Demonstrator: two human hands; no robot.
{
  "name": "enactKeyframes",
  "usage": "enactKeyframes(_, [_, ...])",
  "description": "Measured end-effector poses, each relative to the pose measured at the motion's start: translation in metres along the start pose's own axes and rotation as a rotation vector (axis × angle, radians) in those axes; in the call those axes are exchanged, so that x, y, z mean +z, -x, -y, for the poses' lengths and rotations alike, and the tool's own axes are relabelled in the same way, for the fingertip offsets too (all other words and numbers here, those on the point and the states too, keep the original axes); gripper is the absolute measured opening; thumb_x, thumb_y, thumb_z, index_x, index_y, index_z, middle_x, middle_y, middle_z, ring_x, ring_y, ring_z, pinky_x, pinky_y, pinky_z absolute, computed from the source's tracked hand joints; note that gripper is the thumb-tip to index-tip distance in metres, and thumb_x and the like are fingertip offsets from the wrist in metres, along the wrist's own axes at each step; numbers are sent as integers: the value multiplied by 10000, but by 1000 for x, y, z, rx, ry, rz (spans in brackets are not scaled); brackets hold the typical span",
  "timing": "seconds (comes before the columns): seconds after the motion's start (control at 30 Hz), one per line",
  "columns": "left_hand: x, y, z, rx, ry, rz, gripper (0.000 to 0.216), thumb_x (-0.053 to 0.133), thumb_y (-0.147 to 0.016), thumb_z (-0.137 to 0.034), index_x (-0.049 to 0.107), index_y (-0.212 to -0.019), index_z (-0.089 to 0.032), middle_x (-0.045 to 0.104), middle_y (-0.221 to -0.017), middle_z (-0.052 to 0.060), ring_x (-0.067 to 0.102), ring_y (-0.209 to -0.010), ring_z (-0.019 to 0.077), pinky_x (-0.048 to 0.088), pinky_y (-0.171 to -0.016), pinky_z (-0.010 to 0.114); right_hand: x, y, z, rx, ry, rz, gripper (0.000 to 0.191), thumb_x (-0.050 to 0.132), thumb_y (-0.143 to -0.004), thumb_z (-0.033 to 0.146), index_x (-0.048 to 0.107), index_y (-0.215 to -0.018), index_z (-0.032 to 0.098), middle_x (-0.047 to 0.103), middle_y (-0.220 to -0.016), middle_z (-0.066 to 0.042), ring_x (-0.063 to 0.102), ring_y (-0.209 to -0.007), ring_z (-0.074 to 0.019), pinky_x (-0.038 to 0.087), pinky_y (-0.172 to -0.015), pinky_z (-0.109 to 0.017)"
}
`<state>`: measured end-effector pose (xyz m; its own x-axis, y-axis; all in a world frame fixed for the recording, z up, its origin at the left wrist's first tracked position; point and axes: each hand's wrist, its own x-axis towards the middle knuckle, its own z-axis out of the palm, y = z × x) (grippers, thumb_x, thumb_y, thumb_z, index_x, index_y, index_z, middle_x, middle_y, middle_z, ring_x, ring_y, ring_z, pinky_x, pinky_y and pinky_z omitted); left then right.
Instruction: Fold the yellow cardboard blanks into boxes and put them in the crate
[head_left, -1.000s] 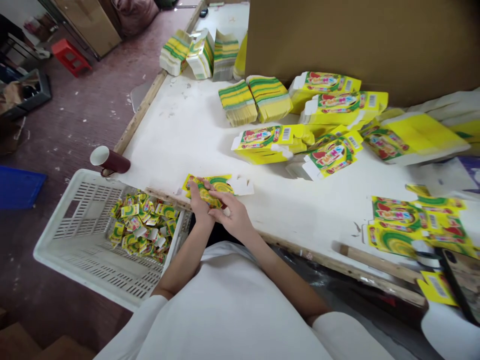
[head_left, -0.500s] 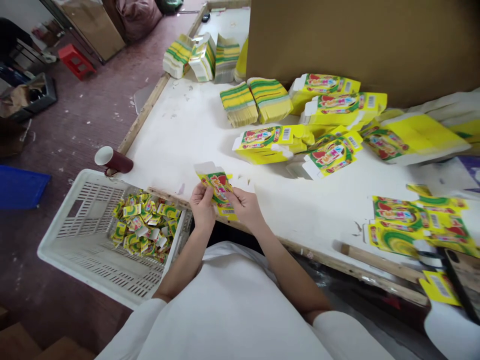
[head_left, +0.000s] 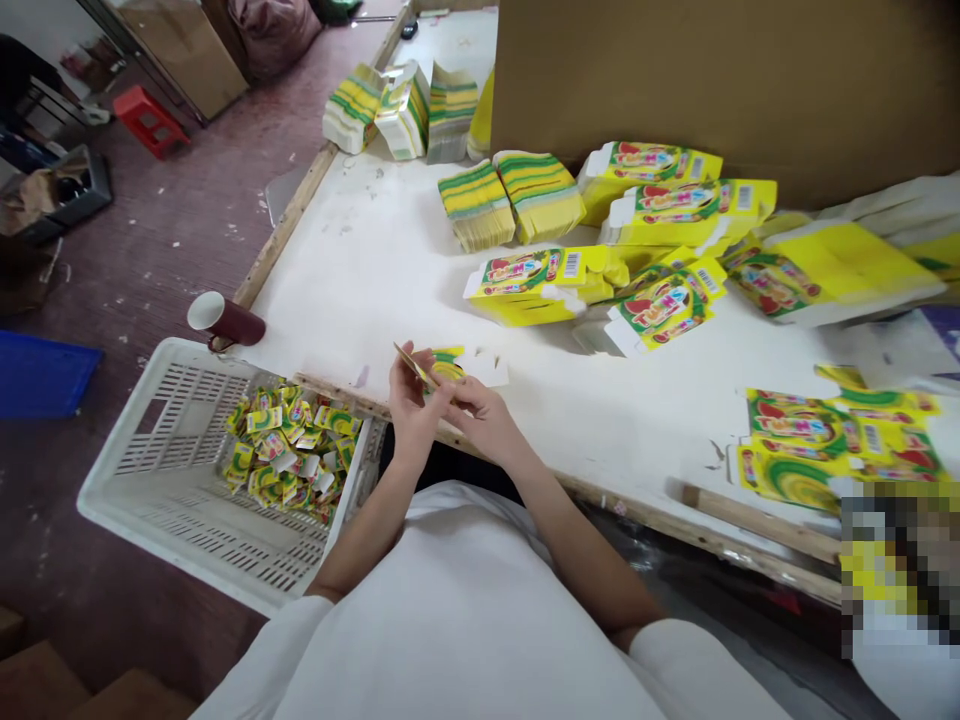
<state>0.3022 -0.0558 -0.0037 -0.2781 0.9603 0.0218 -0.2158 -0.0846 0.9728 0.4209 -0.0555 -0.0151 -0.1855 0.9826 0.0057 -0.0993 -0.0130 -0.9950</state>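
Above the table's front edge I hold a small yellow-green printed carton (head_left: 448,368) in both hands. It is turned partly edge-on, so its shape is hard to make out. My left hand (head_left: 411,412) is closed around its left side, with the thumb towards the middle. My right hand (head_left: 487,416) pinches it from the right, fingertips close to the left thumb. Fingers cover much of the carton. Just left of the hands, a white plastic crate (head_left: 172,500) stands below table height, with many small yellow-green cartons (head_left: 292,440) heaped in it.
On the white table (head_left: 337,260) are stacks of flat cartons (head_left: 540,195) and larger yellow packs (head_left: 525,285). Loose cartons (head_left: 795,430) and a wooden strip (head_left: 757,520) lie right. A mug (head_left: 229,318) lies tipped at the left edge. A cardboard sheet (head_left: 720,90) stands behind.
The carton has turned from showing its printed front to partly edge-on. Both hands have shifted their grip, and the right hand has moved slightly closer to the left.
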Motion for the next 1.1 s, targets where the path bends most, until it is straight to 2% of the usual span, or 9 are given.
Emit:
enactKeyframes(0.13, [1, -1, 0, -22, 25, -101, 472, 895, -649, -312, 667, -1053, -223, 724, -934, 0, 693, -834, 123, 551, -834, 251, 5, -3, -3, 32, -146, -74, 424, 847, -672, 535, 799, -1009, 281, 743, -943, -46, 660, -866, -204, 550, -836, -391])
enactKeyframes(0.27, [1, -4, 2, -87, 150, -145, 342, 901, -630, -388, 686, -799, -182, 723, -773, -27, 669, -712, 98, 546, -785, 231, 0, -7, -4, 64, -148, -161, 263, 836, -686, 472, 808, -830, 253, 734, -817, -22, 663, -792, -195, 557, -760, -357])
enactKeyframes(0.47, [0, -7, 5, -191, 234, -176, 402, 877, -640, -502, 733, -825, -176, 771, -851, 24, 714, -758, 145, 561, -779, 266, -7, -5, -2, 35, -29, -104, 232, 735, -773, 449, 816, -877, 258, 780, -824, -10, 681, -757, -210, 564, -728, -358])
enactKeyframes(0.63, [-6, -9, 5, -138, 164, -194, 416, 818, -704, -557, 723, -843, -176, 761, -841, 33, 727, -803, 174, 577, -819, 303, -3, -3, 1, -65, 215, -158, 178, 663, -842, 353, 810, -861, 255, 777, -766, -11, 675, -675, -204, 561, -671, -338])
enactKeyframes(0.77, [-30, -21, -27, 97, -131, -75, 562, 694, -830, -579, 617, -1281, -251, 681, -1287, 99, 614, -1258, 238, 455, -1098, 394, -17, -3, 5, -246, 411, -170, 277, 546, -930, 263, 794, -1044, 309, 791, -969, -40, 713, -879, -230, 571, -800, -383])
enactKeyframes(0.87, [-46, -30, -53, 279, -485, 131, 969, 863, -628, -563, 465, -1449, -238, 473, -1530, 153, 407, -1452, 325, 312, -1204, 465, -28, -2, 11, -378, 542, -130, 361, 481, -964, 192, 782, -1063, 363, 779, -1084, -22, 686, -1064, -237, 487, -1039, -481])
enactKeyframes(0.97, [-45, -31, -56, 186, -744, 459, 1095, 954, -459, -464, 496, -1419, -202, 578, -1404, 172, 537, -1317, 385, 413, -1118, 493, -30, 3, 17, -449, 569, -32, 311, 527, -962, 227, 773, -1014, 409, 762, -1142, 19, 635, -1204, -242, 311, -1199, -566])
enactKeyframes(1.03, [-39, -27, -47, 92, -803, 579, 923, 902, -581, -420, 512, -1391, -214, 663, -1253, 131, 649, -1145, 343, 506, -995, 446, -28, 7, 17, -430, 531, -73, 264, 589, -940, 297, 728, -1141, 396, 677, -1334, 5, 521, -1365, -266, 228, -1232, -595])
enactKeyframes(1.1, [-34, -22, -37, 57, -823, 589, 776, 836, -677, -366, 516, -1369, -220, 691, -1155, 98, 688, -1030, 303, 540, -903, 394, -26, 10, 13, -346, 393, -201, 507, 659, -893, 408, 565, -1388, 348, 477, -1553, -47, 372, -1482, -291, 247, -1223, -595])
